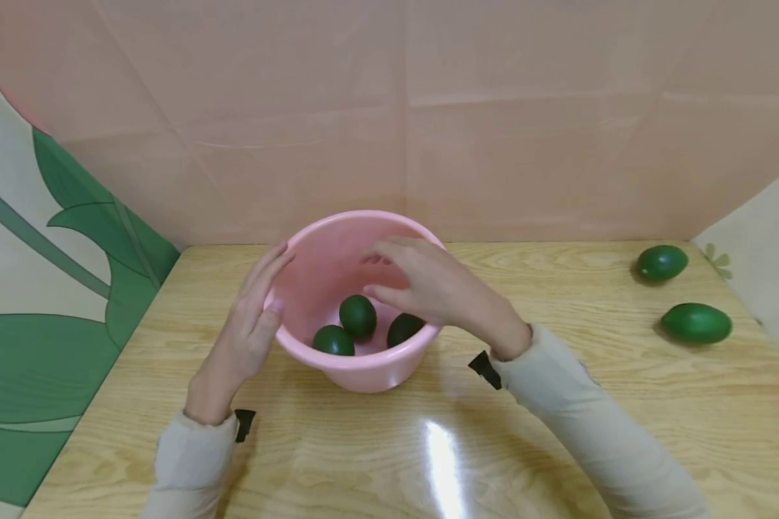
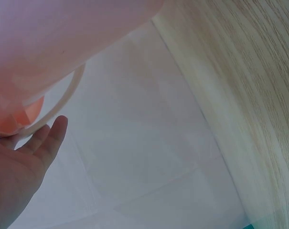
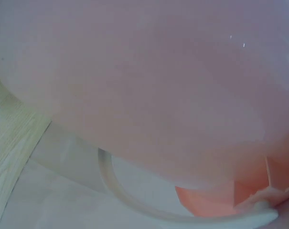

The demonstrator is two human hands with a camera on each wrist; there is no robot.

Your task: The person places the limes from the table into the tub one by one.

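Note:
A pink plastic bucket (image 1: 371, 378) stands upright on the wooden table, with several dark green, glossy oval fruits (image 1: 358, 317) inside at the bottom. My left hand (image 1: 243, 335) lies along the bucket's left rim, fingers extended and thumb tip at the edge. In the left wrist view its fingers (image 2: 56, 138) are close beside the bucket's pale handle (image 2: 70, 93). Over the right rim reaches my right hand (image 1: 428, 277), its fingers loosely bent above the opening with nothing between them. It partly covers the right-hand fruit (image 1: 404, 329) inside.
Two more green oval fruits, one rounder (image 1: 662, 263) and one longer with pointed ends (image 1: 697, 323), lie at the table's right side. A pinkish covered wall (image 1: 526, 144) rises behind the table (image 1: 337, 461). Green leaf patterns (image 1: 32, 367) are on the left.

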